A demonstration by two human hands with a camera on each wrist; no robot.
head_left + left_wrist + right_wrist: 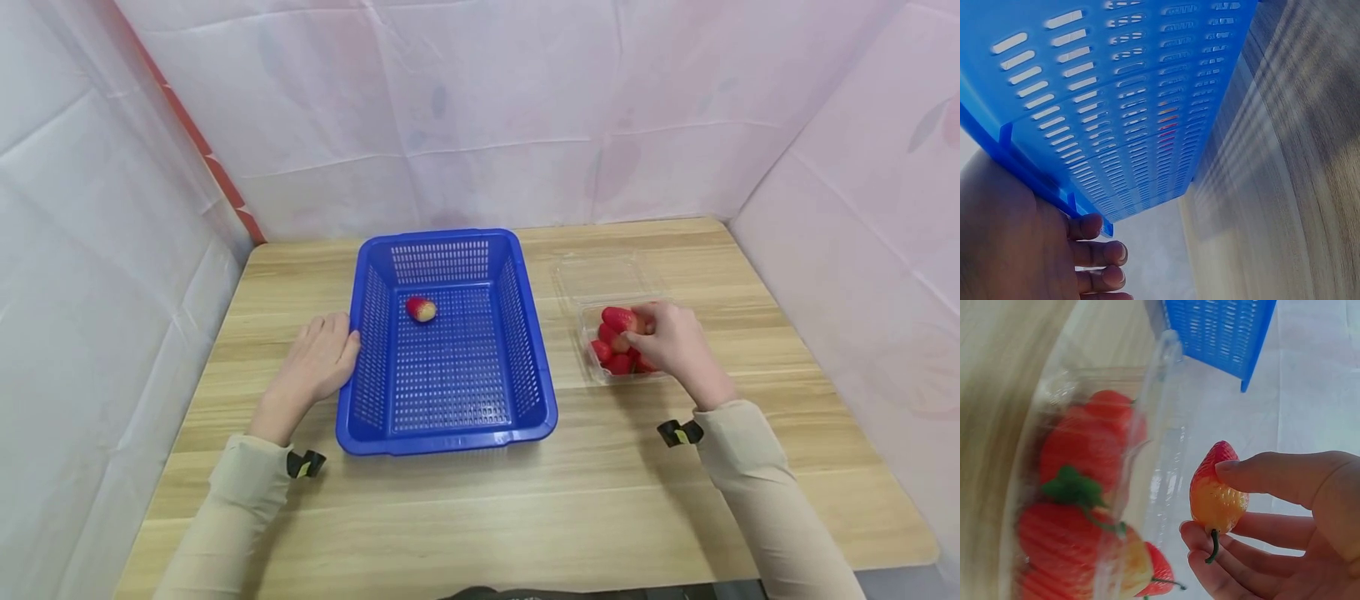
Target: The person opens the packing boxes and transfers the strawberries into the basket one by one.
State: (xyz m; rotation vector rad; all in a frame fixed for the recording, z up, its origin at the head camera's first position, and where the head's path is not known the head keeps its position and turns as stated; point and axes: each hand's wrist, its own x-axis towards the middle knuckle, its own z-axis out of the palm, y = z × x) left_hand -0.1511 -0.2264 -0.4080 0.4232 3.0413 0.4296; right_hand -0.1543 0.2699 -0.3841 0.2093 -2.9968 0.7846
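Observation:
My right hand [671,337] pinches a red strawberry [1219,487] with a yellowish stem end and a short green stem, thumb on one side and fingers on the other. It holds the berry over a clear plastic box [592,367], where several other red strawberries [618,364] lie. At the left side of a blue basket [551,404], my left hand [318,358] rests with its thumb at the rim and its fingers loosely extended outside. In the left wrist view the thumb is hidden behind the rim. One red-and-yellow strawberry [420,309] lies on the basket floor.
The box's clear lid [603,275] stands open toward the back. Basket and box sit side by side on a wooden table [465,525]. Pale patterned cloth [487,108] hangs behind the table and along both sides.

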